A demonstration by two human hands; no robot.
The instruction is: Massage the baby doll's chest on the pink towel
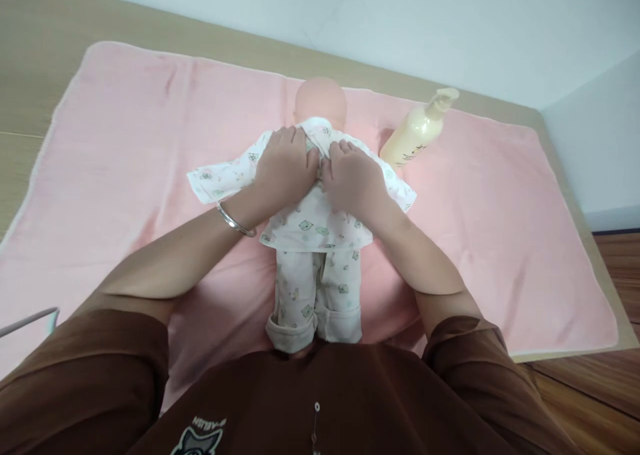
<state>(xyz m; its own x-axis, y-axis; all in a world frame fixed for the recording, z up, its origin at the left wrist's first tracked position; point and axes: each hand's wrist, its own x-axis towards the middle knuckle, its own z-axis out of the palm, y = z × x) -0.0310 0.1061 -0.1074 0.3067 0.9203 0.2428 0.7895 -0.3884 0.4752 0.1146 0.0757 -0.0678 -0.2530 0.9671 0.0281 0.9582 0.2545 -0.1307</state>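
Observation:
A baby doll lies on its back or front, I cannot tell which, its bald head (pixel 321 99) pointing away from me. It is dressed in a white baby shirt (pixel 315 231) with small printed animals and matching trousers (pixel 296 288) with turned-up cuffs. My left hand (pixel 289 167) rests at the chest and collar, its thumb against the cloth and its fingers closed on the shirt. Close beside it, my right hand (pixel 354 177) grips the same shirt near the middle. The shirt's sleeves (pixel 225 178) spread out flat to both sides.
Beneath the doll is a pink blanket (pixel 125 128) on a wooden table (pixel 45 41). A pale yellow pump bottle (pixel 415 133) lies tilted to the right of the doll. A white wall (pixel 450 28) stands behind, and wooden flooring (pixel 590 388) shows at lower right.

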